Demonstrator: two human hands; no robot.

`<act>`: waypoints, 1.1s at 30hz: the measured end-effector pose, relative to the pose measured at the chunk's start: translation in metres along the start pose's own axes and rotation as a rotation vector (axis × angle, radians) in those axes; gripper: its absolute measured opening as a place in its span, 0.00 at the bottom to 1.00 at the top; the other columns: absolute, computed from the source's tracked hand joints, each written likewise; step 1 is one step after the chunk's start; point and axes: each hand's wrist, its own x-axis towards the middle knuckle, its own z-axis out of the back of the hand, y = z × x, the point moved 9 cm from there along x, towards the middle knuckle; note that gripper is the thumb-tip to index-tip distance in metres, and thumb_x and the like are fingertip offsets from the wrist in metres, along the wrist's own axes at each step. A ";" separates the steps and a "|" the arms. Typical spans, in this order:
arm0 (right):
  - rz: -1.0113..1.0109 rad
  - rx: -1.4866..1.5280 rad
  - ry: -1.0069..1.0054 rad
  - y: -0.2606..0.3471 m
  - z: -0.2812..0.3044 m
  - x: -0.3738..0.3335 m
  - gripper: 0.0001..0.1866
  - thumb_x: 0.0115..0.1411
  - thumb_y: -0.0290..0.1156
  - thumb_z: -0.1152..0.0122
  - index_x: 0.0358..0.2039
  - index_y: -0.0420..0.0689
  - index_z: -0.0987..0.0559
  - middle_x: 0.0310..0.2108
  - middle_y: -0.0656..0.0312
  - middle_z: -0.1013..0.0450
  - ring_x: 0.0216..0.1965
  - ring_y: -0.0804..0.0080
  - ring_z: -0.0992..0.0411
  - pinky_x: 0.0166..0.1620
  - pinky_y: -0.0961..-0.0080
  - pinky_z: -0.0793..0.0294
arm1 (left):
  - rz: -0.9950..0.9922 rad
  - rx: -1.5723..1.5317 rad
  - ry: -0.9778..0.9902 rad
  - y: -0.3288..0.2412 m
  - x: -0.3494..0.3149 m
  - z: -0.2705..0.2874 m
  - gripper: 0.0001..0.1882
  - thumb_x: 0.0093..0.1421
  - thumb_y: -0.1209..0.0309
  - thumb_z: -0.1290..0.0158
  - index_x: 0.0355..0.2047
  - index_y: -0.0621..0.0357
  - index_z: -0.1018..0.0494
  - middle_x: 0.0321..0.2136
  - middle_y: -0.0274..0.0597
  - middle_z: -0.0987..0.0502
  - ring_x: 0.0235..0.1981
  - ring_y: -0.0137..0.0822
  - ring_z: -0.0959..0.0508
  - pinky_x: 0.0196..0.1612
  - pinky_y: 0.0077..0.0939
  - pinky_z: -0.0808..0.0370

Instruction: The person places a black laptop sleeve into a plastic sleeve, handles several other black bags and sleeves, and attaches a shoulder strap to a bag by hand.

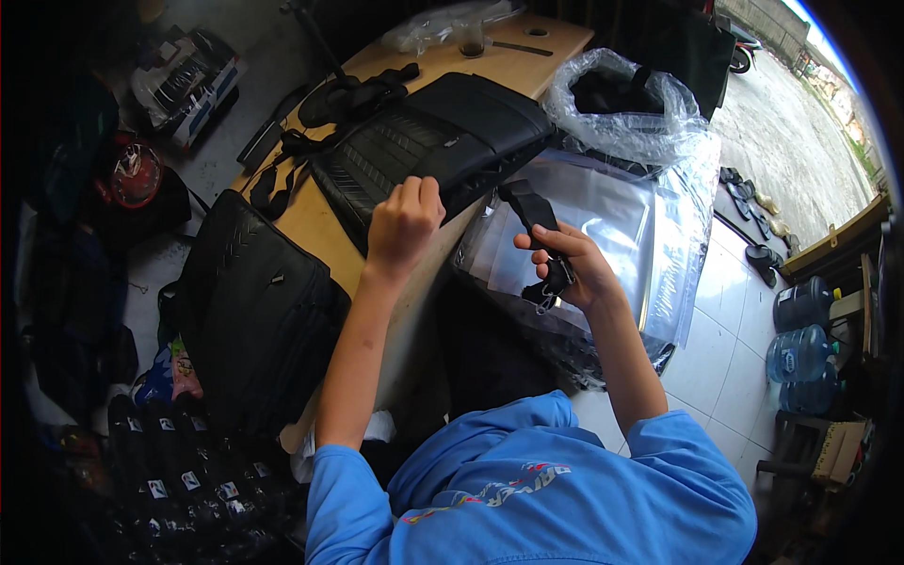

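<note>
A black backpack [443,132] with an embossed chevron pattern lies on the wooden table in front of me. My left hand [407,224] is closed in a fist over its near edge; whatever the fingers may hold is hidden. To the right, off the table's edge, my right hand [576,267] grips a black webbing strap [532,203] between thumb and fingers. The strap's upper end sticks up and away from me, and its lower part bunches under the fingers. A thin, pale loop of wire or thread dangles below that bunch.
A second black bag [254,311] stands against the table's left side. Clear plastic sheets [612,226] cover a stack at right, beside a plastic-wrapped bundle [621,104]. A glass [471,40] sits on the wooden table [556,36]. Water jugs [799,353] are far right.
</note>
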 end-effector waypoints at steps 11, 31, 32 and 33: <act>0.061 0.170 -0.012 -0.021 -0.080 0.184 0.12 0.61 0.24 0.58 0.43 0.34 0.31 0.39 0.47 0.29 0.39 0.56 0.27 0.42 0.62 0.24 | 0.179 -0.325 -0.216 0.040 0.035 0.053 0.06 0.47 0.79 0.44 0.27 0.63 0.28 0.22 0.44 0.27 0.20 0.39 0.25 0.25 0.28 0.28; 0.450 -0.897 -0.443 0.105 0.076 0.066 0.10 0.55 0.27 0.45 0.36 0.36 0.22 0.23 0.59 0.24 0.20 0.77 0.27 0.21 0.84 0.30 | 0.175 -0.412 0.307 0.003 0.004 0.002 0.10 0.52 0.66 0.43 0.25 0.59 0.29 0.24 0.44 0.27 0.26 0.45 0.24 0.29 0.37 0.28; 0.534 -0.966 -0.443 0.119 0.089 0.066 0.15 0.57 0.30 0.45 0.44 0.38 0.25 0.28 0.60 0.25 0.27 0.77 0.27 0.27 0.83 0.29 | 0.120 -0.402 0.379 -0.004 0.004 -0.006 0.11 0.53 0.64 0.43 0.25 0.59 0.29 0.24 0.44 0.27 0.26 0.45 0.24 0.30 0.37 0.28; 0.536 -0.962 -0.451 0.121 0.100 0.077 0.15 0.57 0.30 0.45 0.44 0.38 0.25 0.28 0.60 0.25 0.27 0.77 0.27 0.27 0.83 0.29 | 0.112 -0.405 0.380 -0.009 0.015 -0.007 0.11 0.53 0.64 0.43 0.25 0.59 0.29 0.24 0.44 0.27 0.26 0.45 0.24 0.30 0.37 0.28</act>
